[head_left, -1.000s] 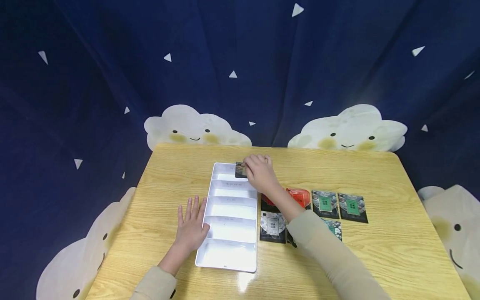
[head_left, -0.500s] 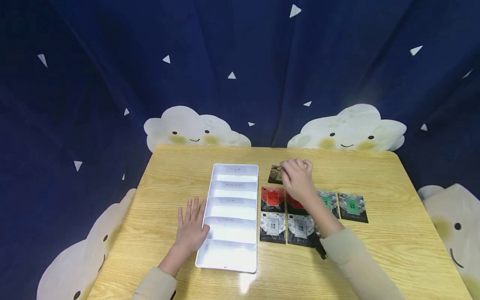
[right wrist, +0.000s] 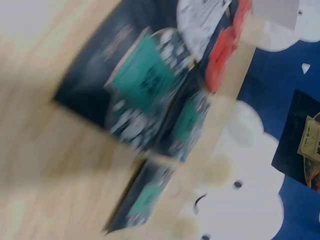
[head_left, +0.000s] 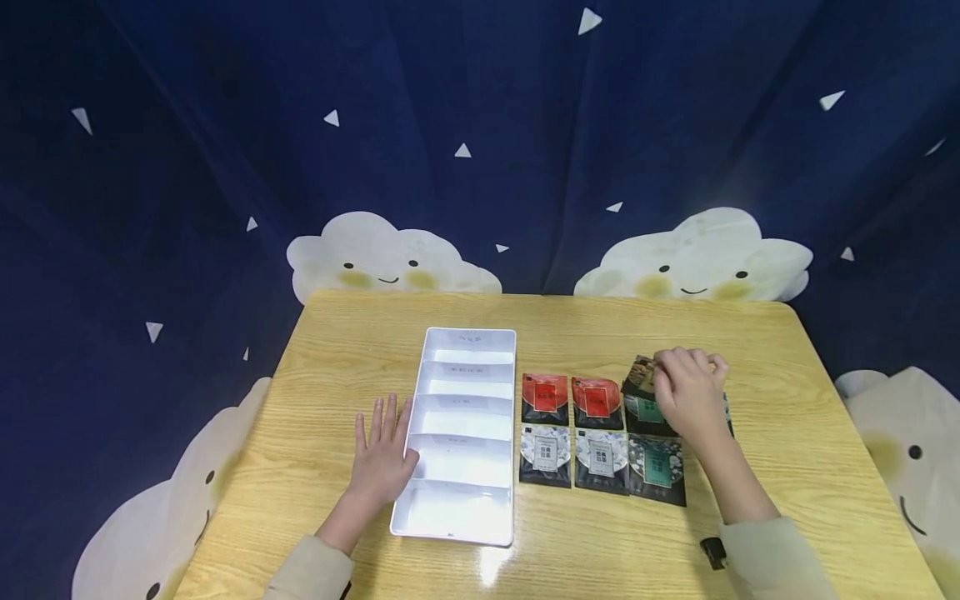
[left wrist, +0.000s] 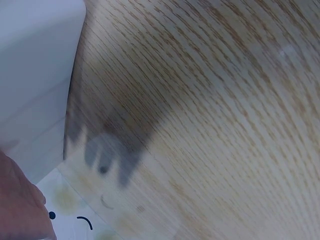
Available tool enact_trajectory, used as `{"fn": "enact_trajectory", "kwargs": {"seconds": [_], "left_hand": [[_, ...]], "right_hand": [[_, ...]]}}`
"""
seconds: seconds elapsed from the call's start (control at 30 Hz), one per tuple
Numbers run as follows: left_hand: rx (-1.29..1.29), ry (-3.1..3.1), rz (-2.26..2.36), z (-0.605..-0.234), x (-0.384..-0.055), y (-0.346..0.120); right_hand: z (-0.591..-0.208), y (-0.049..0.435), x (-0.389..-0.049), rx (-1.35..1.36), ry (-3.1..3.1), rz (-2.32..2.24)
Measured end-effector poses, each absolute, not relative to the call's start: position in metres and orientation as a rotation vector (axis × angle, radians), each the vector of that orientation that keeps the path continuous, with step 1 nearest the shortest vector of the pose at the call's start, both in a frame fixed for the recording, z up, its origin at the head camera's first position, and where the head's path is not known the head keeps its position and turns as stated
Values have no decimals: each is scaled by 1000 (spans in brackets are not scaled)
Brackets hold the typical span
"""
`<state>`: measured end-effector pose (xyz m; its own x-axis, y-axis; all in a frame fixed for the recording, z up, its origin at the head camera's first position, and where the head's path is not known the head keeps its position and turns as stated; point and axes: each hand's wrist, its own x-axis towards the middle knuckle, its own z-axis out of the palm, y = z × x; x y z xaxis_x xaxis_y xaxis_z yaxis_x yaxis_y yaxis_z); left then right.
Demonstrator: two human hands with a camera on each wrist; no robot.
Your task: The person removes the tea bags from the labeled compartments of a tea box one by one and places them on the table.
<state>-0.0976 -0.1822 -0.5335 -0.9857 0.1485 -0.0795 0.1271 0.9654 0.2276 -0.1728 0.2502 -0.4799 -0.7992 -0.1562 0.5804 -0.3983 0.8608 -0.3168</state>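
My right hand (head_left: pixel 692 396) pinches the edge of a dark sachet (head_left: pixel 637 377), above green-labelled sachets on the right. That same sachet, bearing a tan label (right wrist: pixel 310 137), hangs at the right edge of the right wrist view. My left hand (head_left: pixel 382 462) lies with straight fingers on the table, its thumb at the left rim of a long white tray (head_left: pixel 453 510) divided into several compartments. Beneath the held sachet, one green-labelled sachet (head_left: pixel 648 418) is partly covered; another is mostly behind my right hand. A further green-labelled sachet (head_left: pixel 657 468) lies in front of them.
Right of the tray lie two red sachets (head_left: pixel 545 398) in the rear row and two white-patterned sachets (head_left: pixel 546 454) in the front row. A dark blue curtain (head_left: pixel 450 83) with white clouds surrounds the wooden table (head_left: pixel 337 333).
My right hand has carried the dark sachet from above the tray's far end rightward, past the red sachets, to the green-labelled ones. The left hand has stayed beside the tray.
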Motion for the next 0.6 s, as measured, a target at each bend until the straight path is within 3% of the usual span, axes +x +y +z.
{"fn": "enact_trajectory", "kwargs": {"seconds": [0.6], "left_hand": [[206, 3010, 331, -533, -98, -182]], "right_hand": [[-511, 322, -128, 235, -2558, 522]]}}
